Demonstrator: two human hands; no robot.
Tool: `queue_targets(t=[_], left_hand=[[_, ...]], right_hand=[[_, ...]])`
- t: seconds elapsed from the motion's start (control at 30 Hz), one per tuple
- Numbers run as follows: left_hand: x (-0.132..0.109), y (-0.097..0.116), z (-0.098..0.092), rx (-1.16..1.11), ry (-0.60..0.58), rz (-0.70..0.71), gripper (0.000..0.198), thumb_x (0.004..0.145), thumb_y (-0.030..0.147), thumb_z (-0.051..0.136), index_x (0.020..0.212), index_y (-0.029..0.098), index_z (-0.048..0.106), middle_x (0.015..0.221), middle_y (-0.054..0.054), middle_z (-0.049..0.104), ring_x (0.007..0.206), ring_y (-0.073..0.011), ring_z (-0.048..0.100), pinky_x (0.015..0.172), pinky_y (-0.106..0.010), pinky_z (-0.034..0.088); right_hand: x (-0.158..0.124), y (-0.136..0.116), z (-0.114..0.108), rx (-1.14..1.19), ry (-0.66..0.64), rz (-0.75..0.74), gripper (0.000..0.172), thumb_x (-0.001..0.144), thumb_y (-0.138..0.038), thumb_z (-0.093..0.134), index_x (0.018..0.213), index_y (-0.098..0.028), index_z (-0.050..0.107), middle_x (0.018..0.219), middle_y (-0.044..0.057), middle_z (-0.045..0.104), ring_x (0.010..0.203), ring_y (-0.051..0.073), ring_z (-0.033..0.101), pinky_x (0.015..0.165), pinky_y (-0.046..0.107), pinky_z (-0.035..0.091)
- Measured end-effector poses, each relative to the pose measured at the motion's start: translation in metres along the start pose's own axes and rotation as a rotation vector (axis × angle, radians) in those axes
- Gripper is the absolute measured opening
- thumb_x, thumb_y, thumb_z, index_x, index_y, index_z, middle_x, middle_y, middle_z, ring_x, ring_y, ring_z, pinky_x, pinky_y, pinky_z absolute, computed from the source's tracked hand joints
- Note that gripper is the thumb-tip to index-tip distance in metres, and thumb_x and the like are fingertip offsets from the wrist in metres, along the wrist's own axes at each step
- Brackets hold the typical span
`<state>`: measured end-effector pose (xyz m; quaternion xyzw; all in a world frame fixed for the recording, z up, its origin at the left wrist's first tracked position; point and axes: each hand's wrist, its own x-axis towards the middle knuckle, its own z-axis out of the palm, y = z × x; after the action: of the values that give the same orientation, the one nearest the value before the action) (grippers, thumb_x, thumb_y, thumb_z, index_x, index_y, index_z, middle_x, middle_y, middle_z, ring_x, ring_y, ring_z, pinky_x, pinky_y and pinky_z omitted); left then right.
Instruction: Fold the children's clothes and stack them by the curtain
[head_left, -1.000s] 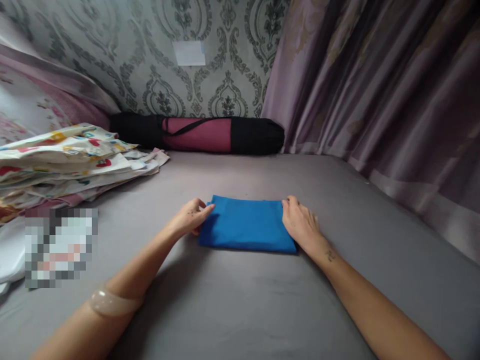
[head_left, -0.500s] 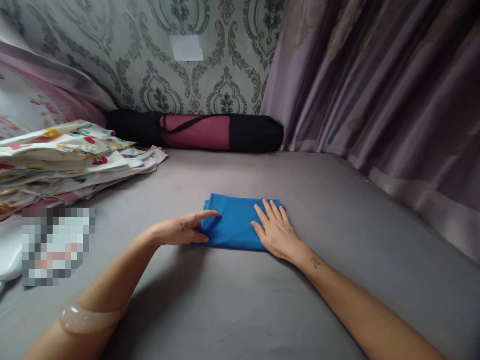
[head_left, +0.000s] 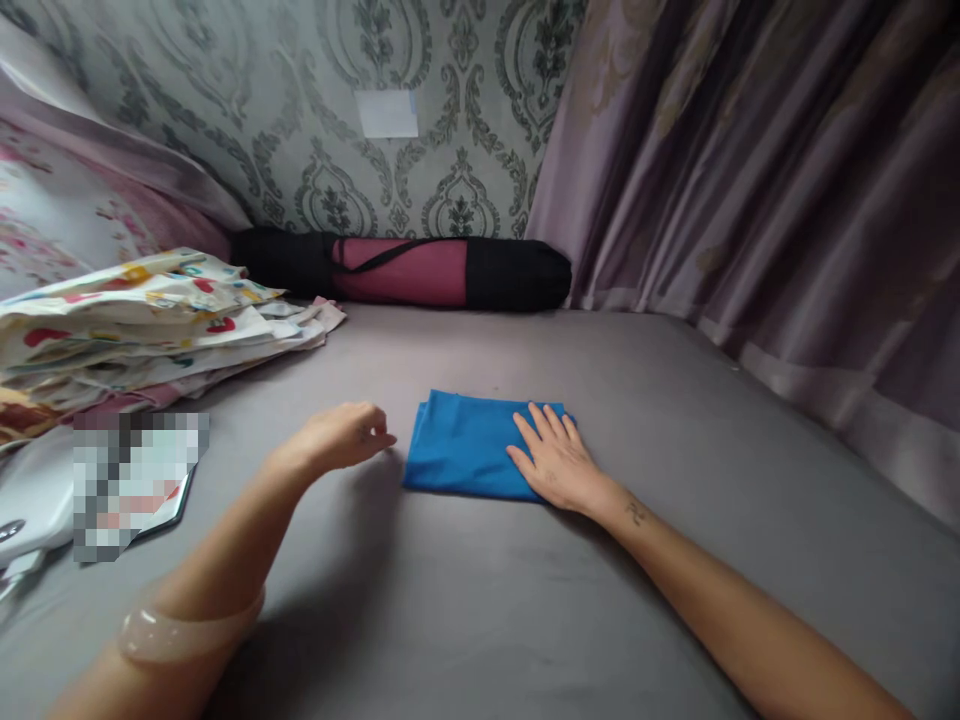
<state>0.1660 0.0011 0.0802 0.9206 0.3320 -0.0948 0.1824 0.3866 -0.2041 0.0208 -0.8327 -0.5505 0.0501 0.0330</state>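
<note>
Blue cloth [head_left: 461, 450]: one folded rectangle, flat on the grey sheet [head_left: 480, 610]; it lies beneath the right fingers and just beyond the left fingertips, apart from them.
Right hand [head_left: 561, 470]: laid palm down over the cloth's right end, fingers spread and pointing away from the wearer, thumb toward the cloth's middle; it presses without gripping.
Left hand [head_left: 341, 437]: fingers loosely curled, thumb reaching toward the cloth with a small gap above it; nothing shows in its hold.
Bracelet [head_left: 191, 637]: one, pale, on the left forearm, well behind the left fingers.
Cloth edges: left edge, facing the left thumb, shows two layers slightly offset; near edge runs from there to the right palm; far right corner emerges beyond the right fingertips.
Room: a narrow strip of sheet separates left thumb and cloth; broader sheet spreads right of the right fingers.
Beyond both hands: one long black-and-maroon bag [head_left: 401, 272], well apart.
Left of the left fingers: one heap of printed fabric [head_left: 172, 310], its layers uncountable.
</note>
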Motion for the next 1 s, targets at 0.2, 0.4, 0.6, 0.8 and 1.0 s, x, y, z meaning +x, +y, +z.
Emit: queue_targets(t=[0.2,0.4,0.6,0.8,1.0], left_hand=[[0.009,0.068,0.041,0.091,0.376,0.452,0.032,0.089,0.016,0.035,0.111,0.014,0.059,0.107,-0.014,0.065,0.102,-0.0217,0.061,0.088,-0.034,0.048],[0.042,0.088,0.095,0.115,0.374,0.424,0.050,0.089,0.015,0.031,0.137,0.002,0.041,0.144,-0.023,0.044,0.138,-0.0290,0.035,0.113,-0.046,0.029],[0.044,0.080,0.097,0.129,0.365,0.261,0.057,0.095,0.036,0.029,0.144,0.009,0.039,0.153,-0.016,0.032,0.144,-0.0294,0.023,0.117,-0.048,0.017],[0.040,0.077,0.093,0.054,0.354,0.149,0.076,0.092,0.059,0.032,0.147,0.006,0.033,0.156,-0.019,0.023,0.145,-0.0322,0.017,0.117,-0.049,0.015],[0.041,0.064,0.093,0.023,0.319,0.122,0.105,0.078,0.081,0.036,0.150,0.006,0.025,0.157,-0.020,0.019,0.146,-0.0362,0.012,0.117,-0.050,0.014]], right_hand=[[0.008,-0.027,-0.014,0.017,0.076,-0.116,0.057,0.097,-0.031,0.025,0.148,-0.006,0.034,0.156,0.016,0.025,0.146,0.028,0.016,0.118,0.049,0.012],[0.010,-0.042,0.010,0.047,0.065,-0.146,0.059,0.095,-0.026,0.024,0.149,-0.002,0.029,0.157,0.014,0.021,0.146,0.025,0.015,0.119,0.045,0.012],[0.010,-0.038,0.015,0.064,0.073,-0.112,0.059,0.096,-0.030,0.025,0.150,-0.007,0.030,0.158,0.012,0.020,0.146,0.025,0.015,0.119,0.045,0.012],[0.010,-0.028,0.013,0.035,0.096,0.038,0.062,0.097,-0.035,0.023,0.149,-0.001,0.028,0.157,0.016,0.022,0.146,0.027,0.016,0.119,0.044,0.013],[0.010,-0.016,0.017,-0.030,0.143,0.216,0.067,0.097,-0.040,0.026,0.147,0.004,0.027,0.155,0.023,0.022,0.144,0.033,0.019,0.117,0.046,0.016]])
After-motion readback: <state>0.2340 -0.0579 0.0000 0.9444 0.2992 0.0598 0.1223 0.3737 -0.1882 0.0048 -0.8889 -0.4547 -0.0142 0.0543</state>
